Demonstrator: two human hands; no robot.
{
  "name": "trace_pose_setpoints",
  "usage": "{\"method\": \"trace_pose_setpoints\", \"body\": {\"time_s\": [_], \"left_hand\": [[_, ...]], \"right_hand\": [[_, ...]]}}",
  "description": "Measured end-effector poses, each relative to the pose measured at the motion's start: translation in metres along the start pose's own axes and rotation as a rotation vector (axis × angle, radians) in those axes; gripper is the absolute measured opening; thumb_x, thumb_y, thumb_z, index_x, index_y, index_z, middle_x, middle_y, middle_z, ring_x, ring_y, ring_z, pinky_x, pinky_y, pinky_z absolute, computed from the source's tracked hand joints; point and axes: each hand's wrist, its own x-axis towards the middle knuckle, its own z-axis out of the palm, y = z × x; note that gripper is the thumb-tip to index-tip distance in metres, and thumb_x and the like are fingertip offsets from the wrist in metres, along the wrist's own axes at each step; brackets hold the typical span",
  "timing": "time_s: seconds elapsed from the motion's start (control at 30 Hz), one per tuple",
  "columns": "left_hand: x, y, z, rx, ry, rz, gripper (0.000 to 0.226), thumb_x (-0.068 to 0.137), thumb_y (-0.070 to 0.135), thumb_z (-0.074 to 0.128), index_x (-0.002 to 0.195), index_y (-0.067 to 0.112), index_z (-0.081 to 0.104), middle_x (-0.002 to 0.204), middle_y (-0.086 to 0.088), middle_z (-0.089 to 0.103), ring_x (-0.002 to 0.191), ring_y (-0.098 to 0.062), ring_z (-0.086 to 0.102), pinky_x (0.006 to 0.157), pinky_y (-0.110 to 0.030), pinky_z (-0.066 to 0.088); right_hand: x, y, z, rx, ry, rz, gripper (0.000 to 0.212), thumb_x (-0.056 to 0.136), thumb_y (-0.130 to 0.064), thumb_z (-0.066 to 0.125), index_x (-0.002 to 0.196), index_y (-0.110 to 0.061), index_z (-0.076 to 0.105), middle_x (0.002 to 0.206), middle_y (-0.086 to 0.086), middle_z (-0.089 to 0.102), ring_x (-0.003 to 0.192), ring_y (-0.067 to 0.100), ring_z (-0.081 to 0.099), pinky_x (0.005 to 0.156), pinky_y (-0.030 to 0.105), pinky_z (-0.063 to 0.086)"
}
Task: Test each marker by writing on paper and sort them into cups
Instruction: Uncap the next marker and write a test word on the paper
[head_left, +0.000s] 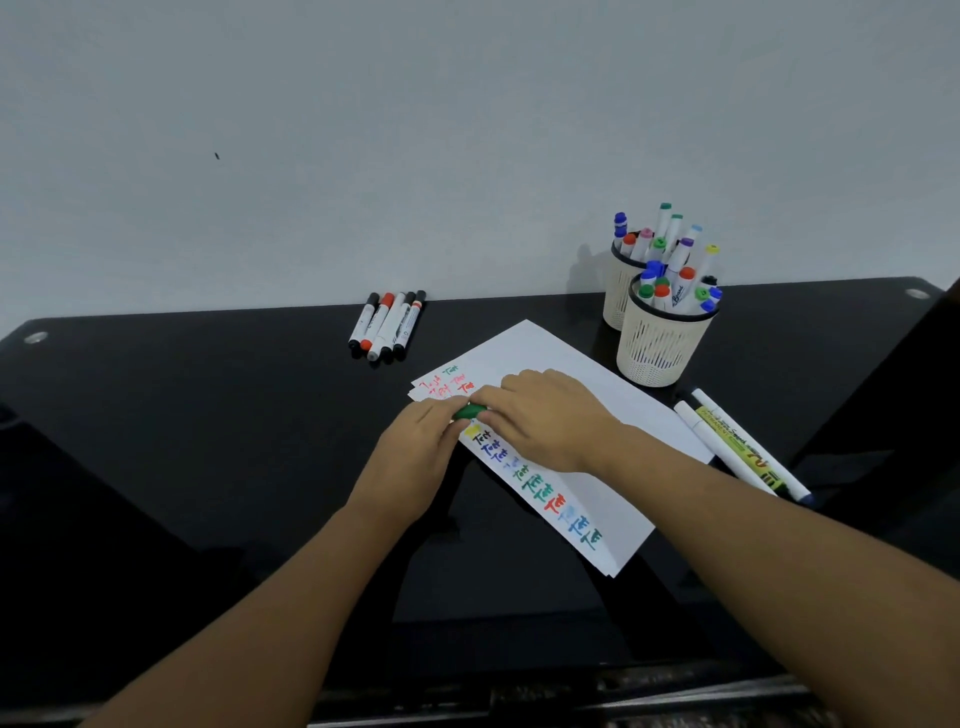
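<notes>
A green marker is held between both hands over the left part of the white paper. My left hand pinches its left end and my right hand grips its right end; most of the marker is hidden by fingers. The paper carries rows of the word "Test" in red, green, blue, black and yellow. Two cream mesh cups stand at the back right: the near cup and the far cup, both full of markers with coloured caps.
Several black- and red-capped markers lie together at the back of the black table. Three markers lie right of the paper. A grey wall stands behind the table.
</notes>
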Motion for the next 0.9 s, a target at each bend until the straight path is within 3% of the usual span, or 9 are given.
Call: {"method": "trace_pose_setpoints", "body": {"time_s": [0.13, 0.27, 0.37, 0.5, 0.63, 0.77, 0.83, 0.9], "left_hand": [[-0.001, 0.0, 0.001, 0.035, -0.018, 0.038, 0.026, 0.104, 0.022, 0.056, 0.127, 0.012, 0.066, 0.108, 0.001, 0.07, 0.097, -0.014, 0.059, 0.085, -0.033, 0.051], [-0.001, 0.0, 0.0, 0.034, -0.039, 0.03, 0.024, 0.104, 0.023, 0.056, 0.123, 0.012, 0.066, 0.109, 0.0, 0.07, 0.098, -0.016, 0.059, 0.085, -0.036, 0.052], [0.0, 0.0, 0.0, 0.04, -0.039, -0.026, 0.025, 0.105, 0.027, 0.054, 0.124, 0.014, 0.065, 0.11, 0.002, 0.067, 0.1, -0.014, 0.056, 0.086, -0.034, 0.05], [0.001, -0.001, 0.001, 0.086, 0.008, -0.12, 0.025, 0.102, 0.03, 0.057, 0.12, 0.014, 0.063, 0.112, 0.002, 0.058, 0.1, -0.012, 0.049, 0.081, -0.027, 0.046], [0.0, -0.001, 0.005, 0.139, 0.002, -0.202, 0.029, 0.098, 0.034, 0.061, 0.12, 0.015, 0.065, 0.115, 0.003, 0.052, 0.106, -0.013, 0.045, 0.082, -0.03, 0.049], [0.0, -0.002, 0.005, 0.123, -0.008, -0.156, 0.046, 0.098, 0.035, 0.061, 0.139, 0.017, 0.056, 0.123, 0.002, 0.052, 0.112, -0.016, 0.043, 0.092, -0.036, 0.049], [0.001, -0.002, 0.005, 0.133, -0.028, -0.074, 0.047, 0.099, 0.034, 0.059, 0.145, 0.023, 0.054, 0.123, 0.004, 0.056, 0.11, -0.017, 0.045, 0.093, -0.038, 0.047], [0.002, -0.004, 0.007, 0.147, -0.05, -0.018, 0.044, 0.101, 0.036, 0.058, 0.144, 0.03, 0.055, 0.121, 0.008, 0.059, 0.109, -0.017, 0.047, 0.094, -0.039, 0.046]], "right_hand": [[-0.001, 0.001, 0.004, -0.077, 0.024, 0.011, 0.039, 0.108, -0.059, 0.022, 0.117, -0.038, 0.054, 0.082, -0.009, 0.062, 0.073, 0.013, 0.061, 0.059, 0.032, 0.044], [-0.006, 0.003, 0.005, -0.083, 0.022, 0.067, 0.047, 0.105, -0.066, 0.022, 0.13, -0.042, 0.053, 0.085, -0.008, 0.07, 0.072, 0.011, 0.064, 0.06, 0.03, 0.049], [-0.01, 0.001, 0.001, -0.016, -0.011, 0.114, 0.044, 0.107, -0.061, 0.025, 0.141, -0.039, 0.043, 0.095, -0.007, 0.07, 0.076, 0.011, 0.063, 0.063, 0.032, 0.049], [-0.019, 0.007, -0.004, 0.247, -0.013, 0.237, 0.036, 0.109, -0.028, 0.035, 0.144, -0.034, 0.028, 0.112, 0.003, 0.061, 0.079, 0.014, 0.059, 0.07, 0.036, 0.05], [-0.027, 0.009, -0.004, 0.546, 0.089, 0.352, 0.033, 0.109, -0.017, 0.036, 0.122, -0.034, 0.062, 0.119, 0.0, 0.06, 0.101, 0.015, 0.064, 0.093, 0.034, 0.052], [-0.037, 0.007, -0.001, 1.049, 0.165, 0.463, 0.039, 0.104, -0.003, 0.048, 0.118, -0.036, 0.063, 0.116, -0.006, 0.068, 0.11, 0.008, 0.065, 0.092, 0.027, 0.052], [-0.042, 0.006, 0.007, 1.052, 0.165, 0.431, 0.038, 0.099, -0.006, 0.063, 0.115, -0.039, 0.056, 0.114, -0.004, 0.068, 0.105, 0.009, 0.067, 0.091, 0.027, 0.054], [-0.044, 0.003, 0.014, 1.052, 0.223, 0.428, 0.029, 0.097, -0.022, 0.072, 0.11, -0.037, 0.051, 0.1, 0.0, 0.07, 0.093, 0.014, 0.068, 0.086, 0.028, 0.054]]}}
